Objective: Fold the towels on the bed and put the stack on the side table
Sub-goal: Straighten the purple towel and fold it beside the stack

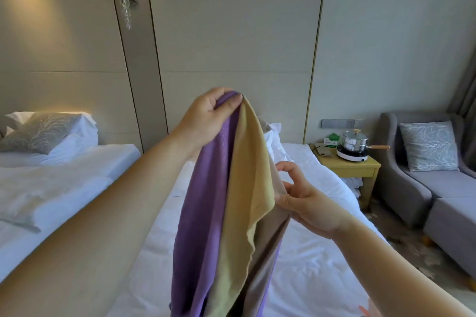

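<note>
My left hand (208, 116) is raised in the middle of the view and pinches the top of a hanging bunch of towels. A purple towel (203, 213) hangs on the left, a yellow towel (244, 188) in the middle, and a beige towel (268, 244) on the right. My right hand (301, 198) pinches the edge of the beige towel lower down, at its right side. The towels hang over the white bed (316, 252). The wooden side table (358, 165) stands right of the bed's head.
On the side table sit a steel pot on a white hotplate (353, 147) and small items. A grey armchair (422, 162) with a cushion and a footstool (453, 226) stand at the right. A second bed (51, 177) with pillows lies at the left.
</note>
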`<control>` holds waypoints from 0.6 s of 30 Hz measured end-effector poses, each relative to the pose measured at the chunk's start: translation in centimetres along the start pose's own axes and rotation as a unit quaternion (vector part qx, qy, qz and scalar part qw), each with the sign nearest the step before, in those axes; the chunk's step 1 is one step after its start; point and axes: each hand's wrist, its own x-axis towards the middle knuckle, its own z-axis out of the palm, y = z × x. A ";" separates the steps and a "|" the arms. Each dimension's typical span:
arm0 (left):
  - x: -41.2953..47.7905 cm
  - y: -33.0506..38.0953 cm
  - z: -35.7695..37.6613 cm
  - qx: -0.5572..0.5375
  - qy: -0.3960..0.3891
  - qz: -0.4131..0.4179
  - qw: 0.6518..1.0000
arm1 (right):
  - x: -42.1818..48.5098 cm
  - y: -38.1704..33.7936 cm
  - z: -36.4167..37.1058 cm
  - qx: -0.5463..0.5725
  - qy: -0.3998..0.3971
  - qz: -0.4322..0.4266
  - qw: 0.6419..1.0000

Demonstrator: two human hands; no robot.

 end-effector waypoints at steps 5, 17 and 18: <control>0.6 -0.6 -2.4 0.022 0.049 -0.037 0.998 | 1.2 -1.9 -1.7 -0.050 0.240 -0.072 0.967; -2.5 -1.6 -1.2 -0.103 -0.045 -0.104 0.988 | 5.4 -5.0 3.2 -0.130 0.097 -0.016 0.987; -2.6 -1.7 -1.3 -0.094 -0.056 -0.106 0.988 | 5.6 -4.9 3.3 -0.120 0.078 -0.016 0.990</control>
